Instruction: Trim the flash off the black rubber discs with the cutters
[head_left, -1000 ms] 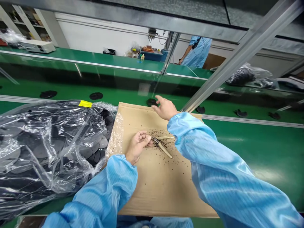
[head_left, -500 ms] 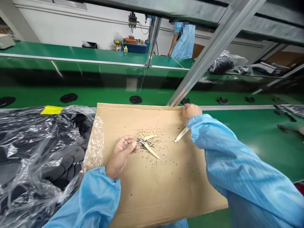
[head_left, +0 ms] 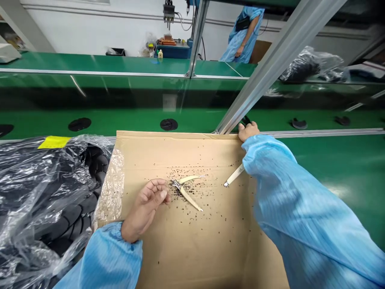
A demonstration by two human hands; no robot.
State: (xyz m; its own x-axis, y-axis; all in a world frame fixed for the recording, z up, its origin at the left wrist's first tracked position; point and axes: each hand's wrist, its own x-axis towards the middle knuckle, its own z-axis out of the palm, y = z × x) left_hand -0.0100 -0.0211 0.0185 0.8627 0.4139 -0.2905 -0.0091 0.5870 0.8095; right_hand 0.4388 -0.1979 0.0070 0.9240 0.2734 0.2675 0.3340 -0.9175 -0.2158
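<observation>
Looks like you're on a pick-up step: right hand (head_left: 248, 131) at the cardboard's (head_left: 195, 253) far-right corner, by a dark piece (head_left: 246, 120), grip hidden from me. Left hand (head_left: 148, 206) loosely curled beside the nippers (head_left: 190, 199) mid-cardboard, can't tell if empty. Probably calls for a sure fingertip pinch next.

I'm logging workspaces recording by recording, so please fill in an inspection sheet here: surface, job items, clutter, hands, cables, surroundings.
Surface: cardboard sheet; green bench to its right.
Job items: nippers on the cardboard, handles spread; black discs in a clear plastic bag at left.
Clutter: black specks around the nippers; pale-handled tool partly under the right sleeve.
Hands: left hand close to the nippers' tips, contact unclear; right hand at the cardboard's far edge by a black piece, grip unclear.
Cables: one cable loops from a device at the back.
Surroundings: metal post near the right hand; person in blue behind the far bench.
</observation>
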